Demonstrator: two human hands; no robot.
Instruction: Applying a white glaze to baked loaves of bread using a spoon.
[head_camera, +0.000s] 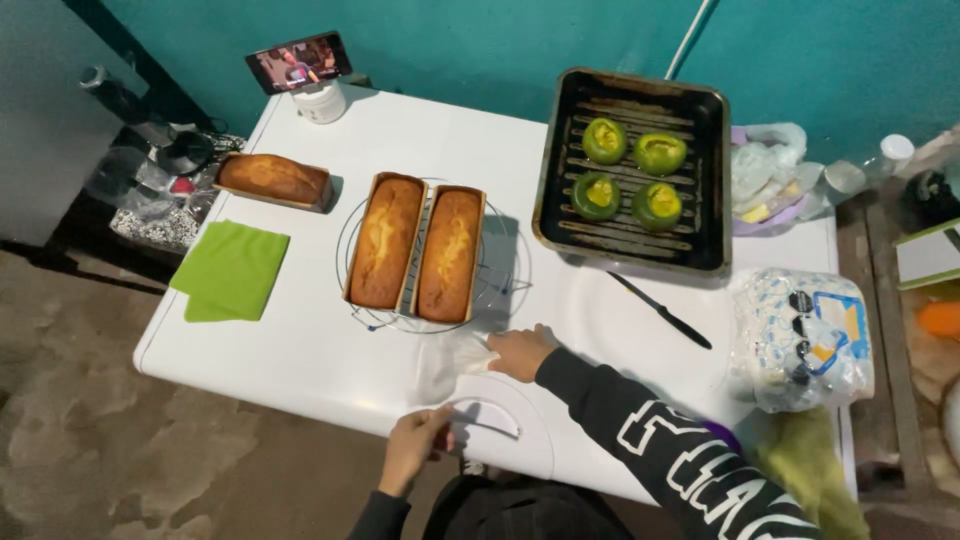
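A clear plastic bag (452, 362), thin and wrinkled, lies flat on the white table (300, 350) at lower centre of the frame, just below the wire rack. The right hand (520, 352) comes in from the lower right in a black sleeve with white lettering, fingers pinched on the bag's right edge. The left hand (415, 447), at the bottom centre, is closed around the end of a white curved strip (487, 415), which looks like a bag handle or a flat card, hard to tell which. Above them, two golden loaf cakes (415, 250) sit side by side in their tins on a round wire cooling rack (500, 275), touching along their long sides. A third loaf cake (272, 178) in its tin sits at upper left, with a green cloth (230, 270) folded just below it. Upper right, a dark roasting tray (560, 170) holds four green halved peppers (630, 172) in two rows. A black knife (660, 311) lies below the tray, and a pack of disposable plates in plastic wrap (800, 340) sits at the right edge. A phone (298, 62) stands propped at the top left.
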